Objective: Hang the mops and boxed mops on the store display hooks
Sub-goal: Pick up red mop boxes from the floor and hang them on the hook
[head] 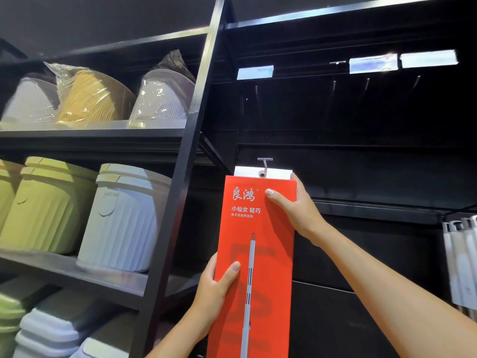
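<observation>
While we hold the red box [258, 267] up against the dark display wall [387, 171], its white tab [277, 173] meets a thin metal hook [264, 163], whose tip shows through the tab's hole, so this one looks nearly hung. Our left hand [215, 288] grips the lower left edge; our right hand [295, 209] clasps the upper right corner. Several hooks [334, 85] above hang bare, so more seems left. The box is tall, narrow, smooth card; ribbed plastic buckets [124, 223] fill the shelves [90, 133] beside.

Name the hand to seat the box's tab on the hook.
Right. The right hand grips the red box at its top, just under the white tab at the hook; the left hand holds lower.
</observation>
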A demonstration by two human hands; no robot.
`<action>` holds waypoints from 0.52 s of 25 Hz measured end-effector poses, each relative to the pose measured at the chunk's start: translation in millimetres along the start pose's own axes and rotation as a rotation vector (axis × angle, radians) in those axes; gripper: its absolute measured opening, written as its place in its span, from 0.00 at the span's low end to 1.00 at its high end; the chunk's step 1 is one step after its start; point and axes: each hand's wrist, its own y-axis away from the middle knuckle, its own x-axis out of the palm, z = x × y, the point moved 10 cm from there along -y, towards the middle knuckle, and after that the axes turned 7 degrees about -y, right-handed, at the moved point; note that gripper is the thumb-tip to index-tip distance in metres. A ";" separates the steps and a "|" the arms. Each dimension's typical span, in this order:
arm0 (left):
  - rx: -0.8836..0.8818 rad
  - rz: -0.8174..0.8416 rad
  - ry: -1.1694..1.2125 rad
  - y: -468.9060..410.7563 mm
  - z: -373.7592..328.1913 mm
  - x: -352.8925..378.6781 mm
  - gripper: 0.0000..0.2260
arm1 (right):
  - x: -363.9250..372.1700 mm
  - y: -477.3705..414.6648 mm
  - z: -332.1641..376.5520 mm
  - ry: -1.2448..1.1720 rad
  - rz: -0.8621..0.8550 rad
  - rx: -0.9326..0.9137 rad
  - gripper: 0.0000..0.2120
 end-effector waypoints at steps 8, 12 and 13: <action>-0.001 0.010 -0.006 2.6 -1.5 -6.1 0.30 | 5.0 0.1 -5.4 -0.004 -0.012 0.021 0.38; 0.003 0.027 -0.009 0.9 -6.8 -1.3 0.29 | 0.2 -1.7 -0.4 -0.013 -0.002 0.016 0.29; 0.001 0.028 -0.010 0.6 -6.8 -0.4 0.29 | -0.5 -2.0 0.7 -0.014 0.001 0.019 0.28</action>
